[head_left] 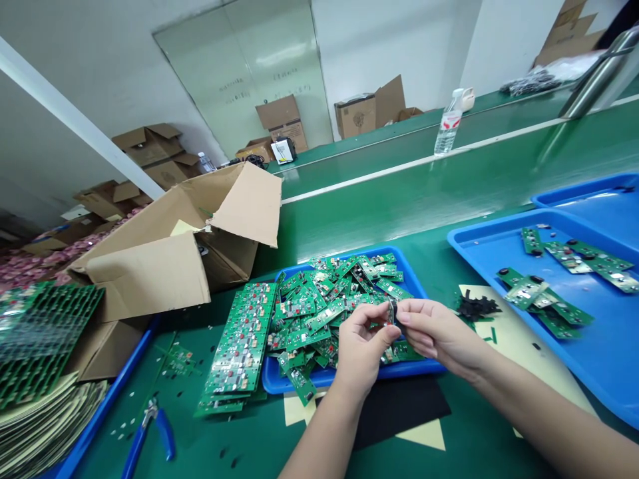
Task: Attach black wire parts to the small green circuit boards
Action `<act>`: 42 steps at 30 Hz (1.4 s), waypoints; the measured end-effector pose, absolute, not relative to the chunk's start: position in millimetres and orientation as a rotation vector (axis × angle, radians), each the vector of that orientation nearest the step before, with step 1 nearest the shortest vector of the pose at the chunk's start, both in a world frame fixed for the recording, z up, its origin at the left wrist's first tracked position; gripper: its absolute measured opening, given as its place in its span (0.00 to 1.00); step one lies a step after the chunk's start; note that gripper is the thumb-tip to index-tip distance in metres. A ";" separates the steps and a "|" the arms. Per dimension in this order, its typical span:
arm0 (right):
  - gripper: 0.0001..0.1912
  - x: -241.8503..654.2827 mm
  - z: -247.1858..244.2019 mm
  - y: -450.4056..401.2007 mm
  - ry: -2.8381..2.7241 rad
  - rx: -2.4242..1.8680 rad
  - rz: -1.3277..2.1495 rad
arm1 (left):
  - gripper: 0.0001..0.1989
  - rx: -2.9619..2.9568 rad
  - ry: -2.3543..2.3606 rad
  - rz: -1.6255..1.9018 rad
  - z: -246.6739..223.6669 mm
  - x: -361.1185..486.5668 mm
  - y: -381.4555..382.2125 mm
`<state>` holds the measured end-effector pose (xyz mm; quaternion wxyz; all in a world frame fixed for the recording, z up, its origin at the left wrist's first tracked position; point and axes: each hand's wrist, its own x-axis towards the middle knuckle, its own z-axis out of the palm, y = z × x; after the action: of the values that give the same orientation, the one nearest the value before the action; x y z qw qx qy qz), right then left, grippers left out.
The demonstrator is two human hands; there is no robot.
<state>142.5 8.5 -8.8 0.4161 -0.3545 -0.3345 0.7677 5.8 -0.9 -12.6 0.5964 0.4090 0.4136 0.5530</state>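
My left hand [363, 346] pinches a small circuit board [392, 309], seen nearly edge-on, above a blue tray [422, 283] heaped with loose green boards [319, 313]. Against that board my right hand [439, 329] has thumb and fingers closed on a small black piece [396, 316], mostly hidden by the fingertips. Just right of the right hand, a pile of black strips [476, 305] lies on yellowish paper [524, 346]. A stack of unseparated board panels [242, 336] leans at the heaped tray's left side.
Another blue tray [574, 372] at the right holds several boards. Blue-handled cutters [144, 432] lie at the front left among scraps. An open cardboard box [150, 279] stands behind the panels. A water bottle [448, 126] stands beyond, near a metal post [596, 76].
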 end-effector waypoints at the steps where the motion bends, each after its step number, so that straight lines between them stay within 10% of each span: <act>1: 0.20 142.6 -9.0 8.7 -0.844 -0.895 1.930 | 0.18 0.944 0.952 1.275 -12.9 6.0 -1.2; 18: 0.17 153.8 -4.9 8.0 -0.723 -0.723 2.048 | 0.14 1.668 1.199 1.367 -16.3 0.1 -5.0; 42: 0.21 148.9 -5.0 2.8 -1.194 -1.089 1.563 | 0.14 1.211 0.952 1.377 -19.3 4.8 -6.3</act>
<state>148.9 2.8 -5.0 0.4318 -0.4370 -0.4789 0.6271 4.8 -6.3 -19.3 0.5121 0.5033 0.3958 0.5725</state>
